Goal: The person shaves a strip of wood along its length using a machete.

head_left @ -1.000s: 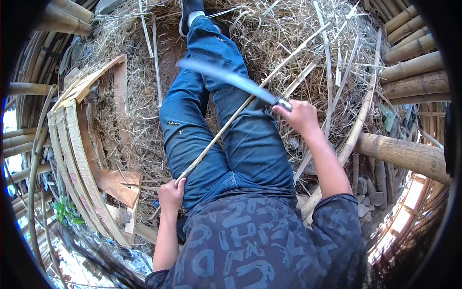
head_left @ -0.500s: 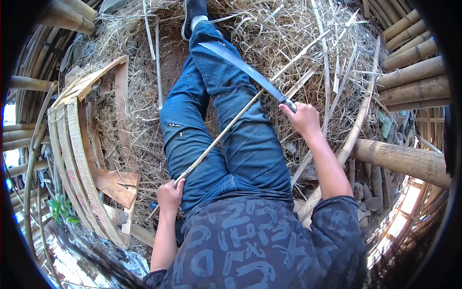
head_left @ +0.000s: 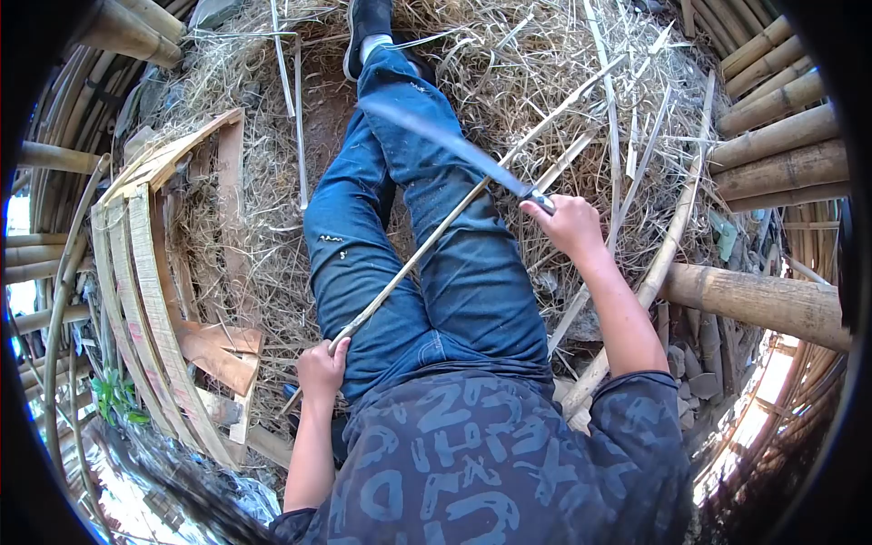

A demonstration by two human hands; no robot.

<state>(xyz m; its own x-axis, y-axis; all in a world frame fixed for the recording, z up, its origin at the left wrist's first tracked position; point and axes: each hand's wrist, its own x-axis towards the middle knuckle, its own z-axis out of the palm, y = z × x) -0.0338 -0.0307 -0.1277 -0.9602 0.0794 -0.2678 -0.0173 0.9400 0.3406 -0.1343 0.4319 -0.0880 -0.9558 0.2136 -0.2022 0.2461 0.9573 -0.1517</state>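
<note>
My left hand (head_left: 322, 370) is closed round the near end of a long, thin bamboo strip (head_left: 406, 271), which slants up and right across my thighs to beyond my right knee. In my right hand (head_left: 569, 224) is the dark handle of a long-bladed knife (head_left: 445, 141). Its blade points up and left over my shin, slightly blurred, and crosses the strip near the handle; whether the two touch I cannot tell. My jeans-clad legs (head_left: 472, 263) stretch forward, crossed toward the ankles.
Curly shavings (head_left: 509, 54) cover the ground around my legs, with several loose strips on them. A wooden slatted crate (head_left: 136, 272) lies to the left. At right, a thick bamboo pole (head_left: 758, 300) juts in below stacked bamboo poles (head_left: 781, 136).
The knife has shifted slightly left and its tip has swung down and left. My right hand moved a little with it; my left hand and the strip stay nearly still.
</note>
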